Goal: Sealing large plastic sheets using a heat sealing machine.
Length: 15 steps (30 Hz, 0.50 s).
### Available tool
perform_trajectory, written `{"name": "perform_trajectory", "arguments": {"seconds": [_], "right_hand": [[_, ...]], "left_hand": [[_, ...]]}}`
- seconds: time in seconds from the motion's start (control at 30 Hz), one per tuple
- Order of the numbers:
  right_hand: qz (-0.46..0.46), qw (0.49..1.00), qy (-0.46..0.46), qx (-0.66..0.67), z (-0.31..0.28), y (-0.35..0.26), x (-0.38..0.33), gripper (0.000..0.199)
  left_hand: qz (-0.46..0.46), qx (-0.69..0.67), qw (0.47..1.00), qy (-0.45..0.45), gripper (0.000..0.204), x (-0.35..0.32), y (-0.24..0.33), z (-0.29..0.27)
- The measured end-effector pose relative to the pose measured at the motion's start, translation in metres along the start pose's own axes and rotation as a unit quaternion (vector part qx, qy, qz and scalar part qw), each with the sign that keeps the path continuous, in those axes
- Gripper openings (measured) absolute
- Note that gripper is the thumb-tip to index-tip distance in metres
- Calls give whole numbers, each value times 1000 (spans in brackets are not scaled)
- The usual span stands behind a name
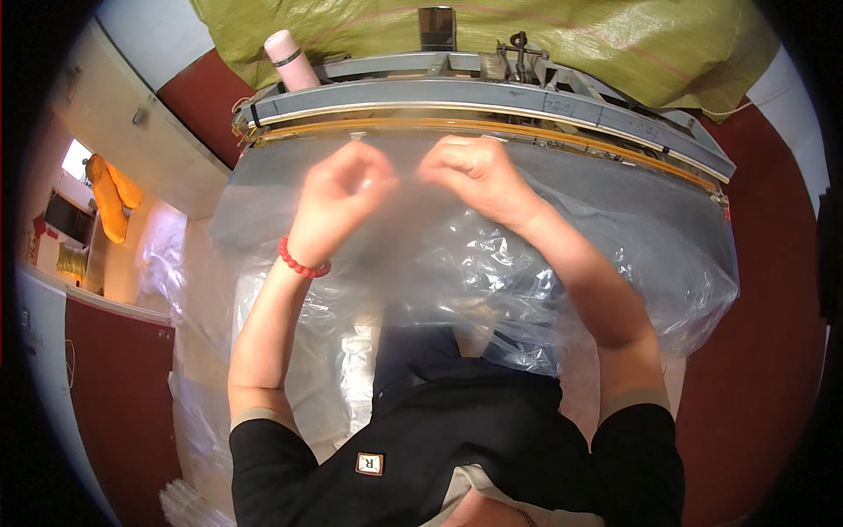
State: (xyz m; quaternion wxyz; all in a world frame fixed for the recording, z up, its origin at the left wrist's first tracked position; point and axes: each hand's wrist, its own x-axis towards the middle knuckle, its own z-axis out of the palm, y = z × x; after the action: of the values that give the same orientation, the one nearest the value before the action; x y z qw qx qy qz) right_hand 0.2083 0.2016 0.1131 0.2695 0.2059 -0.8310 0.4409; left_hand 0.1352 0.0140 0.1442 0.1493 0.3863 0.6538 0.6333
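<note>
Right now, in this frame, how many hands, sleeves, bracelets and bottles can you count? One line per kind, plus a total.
Hands: 2 (left hand, right hand)
Sleeves: 2, both black (left sleeve, right sleeve)
Bracelets: 1, red bracelet
Bottles: 1, pink bottle
Total: 6
</note>
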Motion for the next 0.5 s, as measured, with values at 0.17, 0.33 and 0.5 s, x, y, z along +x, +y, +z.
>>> {"name": "perform_trajectory", "arguments": {"seconds": [0.17,0.33,0.5], "right_hand": [[220,959,-2,179,22,-20,-5,6],[258,914,34,312,42,3,2,13],[304,899,262,178,-36,101,-41,21]], "left_hand": [[278,378,877,104,21,-5,-10,-3],[274,421,849,163,26,7,-37,11],[299,430,831,185,27,22,-89,-8]]}}
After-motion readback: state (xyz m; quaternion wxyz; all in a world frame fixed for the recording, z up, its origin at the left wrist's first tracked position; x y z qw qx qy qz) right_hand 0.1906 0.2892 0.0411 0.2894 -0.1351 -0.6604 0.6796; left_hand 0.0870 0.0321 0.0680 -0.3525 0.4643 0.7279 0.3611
